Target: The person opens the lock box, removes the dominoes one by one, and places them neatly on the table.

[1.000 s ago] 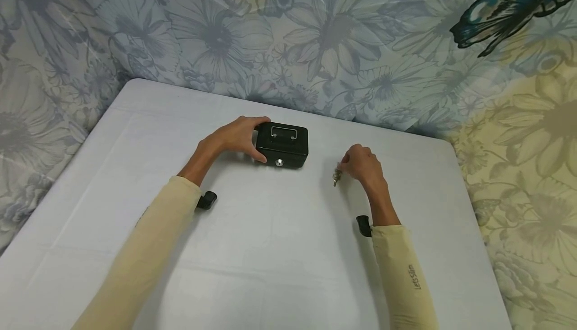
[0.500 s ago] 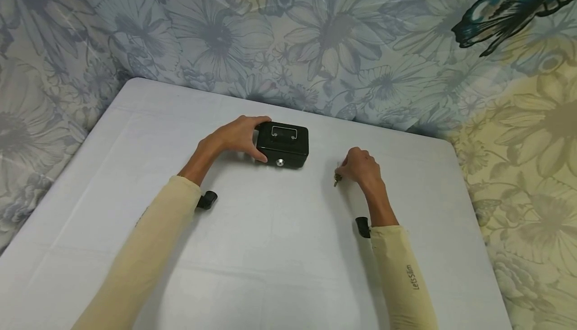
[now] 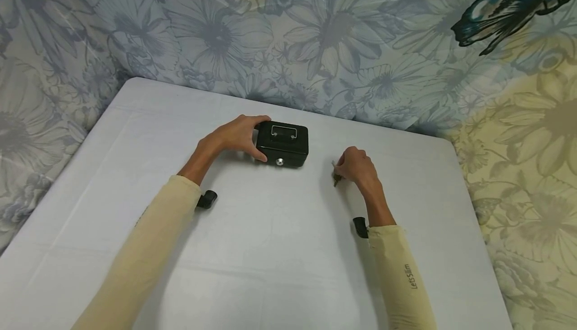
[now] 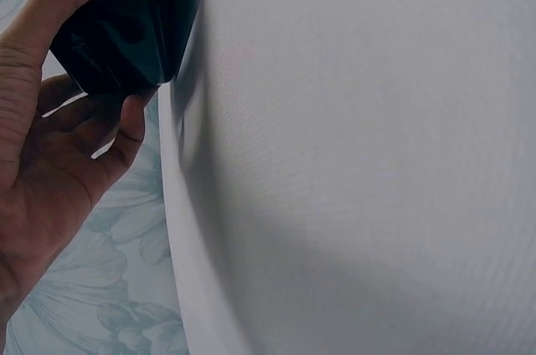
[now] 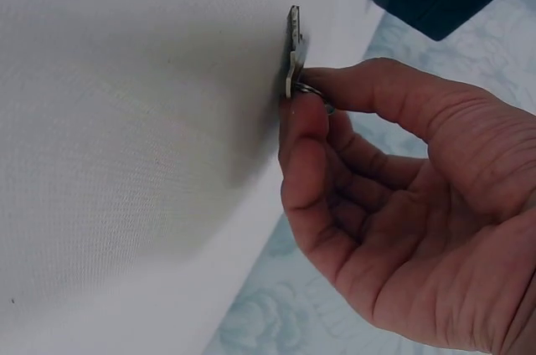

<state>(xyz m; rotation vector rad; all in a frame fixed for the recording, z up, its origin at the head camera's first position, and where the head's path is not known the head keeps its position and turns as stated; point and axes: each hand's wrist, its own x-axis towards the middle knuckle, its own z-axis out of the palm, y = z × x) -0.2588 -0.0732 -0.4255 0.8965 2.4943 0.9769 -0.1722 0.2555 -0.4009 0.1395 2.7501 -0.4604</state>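
A small black cash box (image 3: 288, 150) with a wire handle on its lid and a round silver lock (image 3: 280, 161) on its front stands toward the back of the table. My left hand (image 3: 236, 135) grips its left end, thumb at the front and fingers behind. In the left wrist view the dark box (image 4: 126, 33) sits between the thumb and curled fingers of that hand (image 4: 59, 162). To the right of the box, my right hand (image 3: 359, 168) pinches a small key (image 5: 294, 41) on a metal ring, close over the table. The thumb and fingertips partly cover the ring.
A white cloth covers the table (image 3: 279, 240), whose back edge runs along a flower-and-butterfly wall hanging (image 3: 333, 34). Black wrist cameras (image 3: 207, 200) poke out from both pale yellow sleeves (image 3: 403, 275).
My right hand has shifted slightly left, and the key has turned a little between its fingers. The left hand and the cash box have stayed in place.
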